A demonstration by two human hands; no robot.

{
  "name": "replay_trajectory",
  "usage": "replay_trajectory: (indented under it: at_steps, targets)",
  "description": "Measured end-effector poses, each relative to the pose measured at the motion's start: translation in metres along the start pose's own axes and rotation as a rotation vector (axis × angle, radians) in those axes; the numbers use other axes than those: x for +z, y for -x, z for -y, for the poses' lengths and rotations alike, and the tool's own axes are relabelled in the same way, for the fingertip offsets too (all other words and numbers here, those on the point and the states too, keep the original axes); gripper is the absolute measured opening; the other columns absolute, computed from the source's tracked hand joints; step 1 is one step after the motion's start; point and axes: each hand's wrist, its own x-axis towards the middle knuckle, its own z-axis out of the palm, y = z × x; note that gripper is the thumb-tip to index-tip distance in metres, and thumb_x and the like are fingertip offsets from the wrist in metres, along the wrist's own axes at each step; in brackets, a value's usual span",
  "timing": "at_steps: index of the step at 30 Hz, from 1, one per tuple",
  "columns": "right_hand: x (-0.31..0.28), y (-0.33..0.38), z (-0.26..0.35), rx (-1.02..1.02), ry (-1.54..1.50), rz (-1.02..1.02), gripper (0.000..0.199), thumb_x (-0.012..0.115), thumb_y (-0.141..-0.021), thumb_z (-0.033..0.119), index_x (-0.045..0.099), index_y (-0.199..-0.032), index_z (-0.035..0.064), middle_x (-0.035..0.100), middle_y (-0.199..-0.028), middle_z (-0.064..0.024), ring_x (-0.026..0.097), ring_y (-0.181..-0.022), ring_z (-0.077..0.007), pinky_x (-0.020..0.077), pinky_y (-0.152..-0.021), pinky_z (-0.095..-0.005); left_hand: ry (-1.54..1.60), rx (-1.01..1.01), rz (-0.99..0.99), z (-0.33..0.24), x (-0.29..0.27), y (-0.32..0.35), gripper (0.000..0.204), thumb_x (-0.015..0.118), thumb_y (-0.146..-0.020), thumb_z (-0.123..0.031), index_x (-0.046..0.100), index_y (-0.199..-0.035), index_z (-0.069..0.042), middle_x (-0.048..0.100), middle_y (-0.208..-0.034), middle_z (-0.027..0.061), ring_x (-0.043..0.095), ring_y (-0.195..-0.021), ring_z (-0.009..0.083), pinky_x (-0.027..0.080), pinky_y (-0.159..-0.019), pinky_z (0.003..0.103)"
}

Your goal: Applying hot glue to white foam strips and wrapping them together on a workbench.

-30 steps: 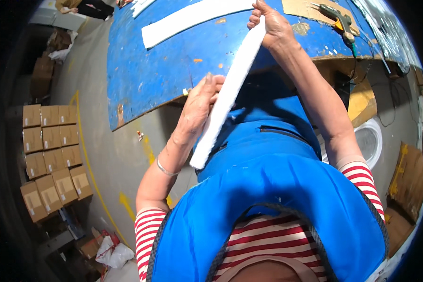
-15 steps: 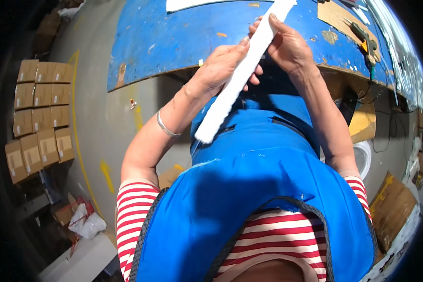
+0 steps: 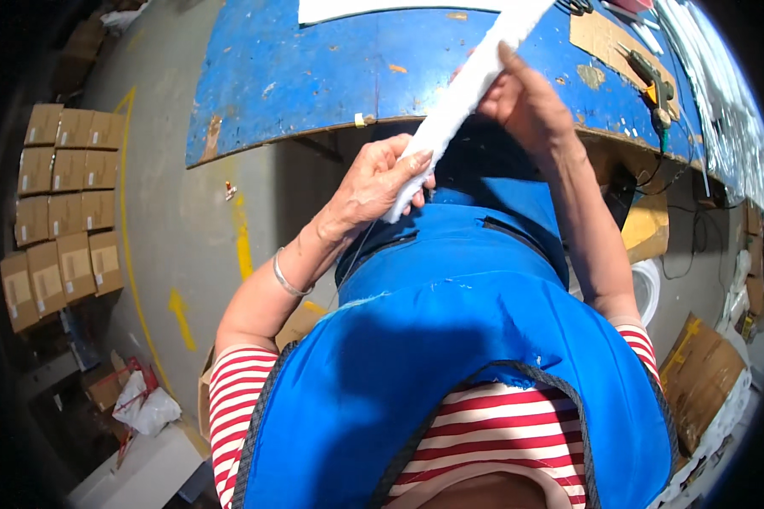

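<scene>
A long, narrow white strip, soft and fluffy at its edges, slants from in front of my blue apron up over the far workbench edge. My left hand is closed round its lower end, thumb on top and fingertips curling out at the far side. Higher up, my right hand holds the strip with the thumb on its face; the other fingers lie partly behind it. From near the lower end a thin thread or wire hangs toward the apron.
The worn blue workbench spans the front. On its right lie a glue gun, a cardboard piece and a bundle of shiny clear strips. Stacked cartons stand left; a white coil is below the bench.
My left hand has slid down to the strip's lower end, and the strip has shifted up and away from my apron. My right hand stays near its former place on it.
</scene>
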Motion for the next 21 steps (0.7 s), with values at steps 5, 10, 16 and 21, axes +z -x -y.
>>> replay_trajectory:
  at_steps: [5, 10, 16, 21]
  targets:
    - [0.017, 0.016, -0.020, 0.016, 0.122, 0.023, 0.030, 0.062, -0.085, 0.018, 0.054, -0.107, -0.0014, 0.063, -0.098, -0.0102, 0.063, -0.087, -0.0151, 0.0531, -0.077, -0.0264, 0.029, -0.010, 0.020, -0.003, 0.001, 0.001, 0.027, 0.050, -0.092, -0.029, 0.053, -0.095, -0.002, 0.059, -0.076, 0.0027, 0.058, -0.062, 0.0075, 0.046, -0.049, 0.019]
    - [0.014, 0.014, -0.015, -0.044, 0.323, -0.105, 0.028, 0.062, -0.085, 0.020, 0.055, -0.103, -0.0008, 0.062, -0.082, -0.0048, 0.059, -0.066, -0.0071, 0.0537, -0.064, -0.0210, -0.046, -0.050, 0.080, 0.003, -0.008, 0.017, 0.027, 0.050, -0.092, -0.027, 0.054, -0.102, -0.002, 0.061, -0.079, 0.0040, 0.058, -0.064, 0.0072, 0.047, -0.051, 0.019]
    - [0.021, 0.026, -0.019, -0.038, 0.366, -0.142, 0.025, 0.062, -0.085, 0.022, 0.059, -0.092, -0.0016, 0.057, -0.068, -0.0011, 0.053, -0.055, -0.0031, 0.0524, -0.059, -0.0198, -0.210, 0.034, -0.116, 0.014, -0.002, 0.020, 0.024, 0.051, -0.092, -0.022, 0.058, -0.093, 0.000, 0.054, -0.068, -0.0021, 0.046, -0.053, 0.0017, 0.038, -0.046, 0.016]
    - [0.022, 0.030, -0.026, -0.040, 0.256, -0.228, 0.020, 0.063, -0.085, 0.019, 0.061, -0.084, -0.0010, 0.064, -0.073, -0.0082, 0.061, -0.059, -0.0102, 0.0489, -0.051, -0.0181, -0.198, 0.040, -0.194, 0.016, 0.001, 0.021, 0.024, 0.050, -0.092, -0.023, 0.058, -0.094, 0.000, 0.053, -0.068, -0.0021, 0.044, -0.053, 0.0016, 0.038, -0.046, 0.016]
